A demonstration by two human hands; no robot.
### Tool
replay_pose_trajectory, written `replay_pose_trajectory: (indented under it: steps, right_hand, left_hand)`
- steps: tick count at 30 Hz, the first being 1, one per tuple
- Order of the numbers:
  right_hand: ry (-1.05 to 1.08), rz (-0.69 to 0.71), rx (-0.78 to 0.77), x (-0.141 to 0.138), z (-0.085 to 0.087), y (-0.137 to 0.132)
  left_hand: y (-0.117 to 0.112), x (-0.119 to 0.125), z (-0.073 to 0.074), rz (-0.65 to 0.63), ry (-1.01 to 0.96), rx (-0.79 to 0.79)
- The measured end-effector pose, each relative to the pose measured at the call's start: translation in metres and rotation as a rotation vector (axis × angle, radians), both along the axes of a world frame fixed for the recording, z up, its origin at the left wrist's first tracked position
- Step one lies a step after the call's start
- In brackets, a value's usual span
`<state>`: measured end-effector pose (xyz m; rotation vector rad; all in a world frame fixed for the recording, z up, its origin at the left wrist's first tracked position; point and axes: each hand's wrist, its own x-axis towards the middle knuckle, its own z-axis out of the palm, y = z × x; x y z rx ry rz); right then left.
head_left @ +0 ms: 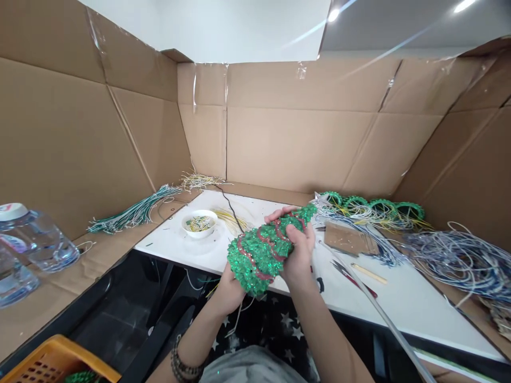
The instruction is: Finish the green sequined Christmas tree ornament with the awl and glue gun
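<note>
A green glittery tinsel Christmas tree decoration with dark red garland bands is held tilted over the front of the white table. Its narrow top points up and right, where a silver star shows. My left hand grips the wide lower end from below, its fingers mostly hidden behind the tree. Around the upper part closes my right hand, thumb on the front face and fingertips showing past the far edge. Thin pale wires hang beneath the tree near my left wrist.
On the white table stand a white bowl of wire bits, scissors, a wooden stick and a cardboard piece. Wire bundles lie right; bottles and an orange basket left. Cardboard walls enclose everything.
</note>
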<state>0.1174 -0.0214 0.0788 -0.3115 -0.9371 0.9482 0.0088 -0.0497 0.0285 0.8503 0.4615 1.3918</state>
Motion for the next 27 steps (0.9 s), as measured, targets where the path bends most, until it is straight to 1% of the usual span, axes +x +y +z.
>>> replay_pose_trajectory:
  steps: [2, 4, 6, 8, 10, 12, 15, 17, 19, 21, 22, 23, 24, 26, 27]
  right_hand:
    - [-0.013, 0.011, 0.063, 0.006, 0.003, 0.006]
    - [-0.022, 0.039, 0.140, 0.012, 0.006, 0.012]
    - [-0.045, 0.100, 0.231, 0.015, 0.007, 0.019]
    - [-0.080, 0.168, 0.318, 0.016, 0.008, 0.025]
    - [-0.126, 0.209, 0.371, 0.014, 0.010, 0.030]
    - [-0.191, 0.209, 0.369, 0.010, 0.013, 0.033]
    - [-0.279, 0.147, 0.304, 0.003, 0.022, 0.035]
    - [-0.339, 0.095, 0.256, -0.002, 0.026, 0.039]
    - [-0.385, 0.065, 0.210, -0.007, 0.028, 0.046]
    - [-0.382, 0.048, 0.165, -0.012, 0.029, 0.056]
    - [-0.383, 0.026, 0.142, -0.015, 0.030, 0.062]
    - [-0.428, -0.021, 0.115, -0.019, 0.031, 0.069]
    - [-0.521, -0.082, 0.083, -0.023, 0.032, 0.076]
    - [-0.795, -0.207, 0.022, -0.033, 0.035, 0.090]
    - [-0.925, -0.240, -0.003, -0.038, 0.037, 0.097]
  left_hand:
    - [-0.007, -0.005, -0.003, -0.008, -0.028, -0.014]
    - [-0.015, -0.013, -0.001, -0.044, -0.148, -0.095]
    - [-0.023, -0.022, 0.007, -0.186, -0.243, -0.194]
    - [-0.029, -0.028, 0.016, -0.309, -0.295, -0.239]
    - [-0.032, -0.030, 0.024, -0.365, -0.315, -0.260]
    - [-0.033, -0.028, 0.029, -0.358, -0.311, -0.272]
    - [-0.031, -0.022, 0.033, -0.266, -0.289, -0.287]
    - [-0.029, -0.020, 0.036, -0.195, -0.285, -0.261]
    - [-0.025, -0.021, 0.042, -0.132, -0.290, -0.189]
    - [-0.021, -0.027, 0.048, -0.057, -0.301, -0.107]
    - [-0.019, -0.032, 0.052, -0.001, -0.314, -0.070]
    - [-0.016, -0.038, 0.057, 0.070, -0.332, -0.037]
    - [-0.014, -0.047, 0.061, 0.152, -0.354, -0.008]
    - [-0.010, -0.066, 0.071, 0.335, -0.392, 0.054]
    - [-0.008, -0.076, 0.076, 0.420, -0.410, 0.085]
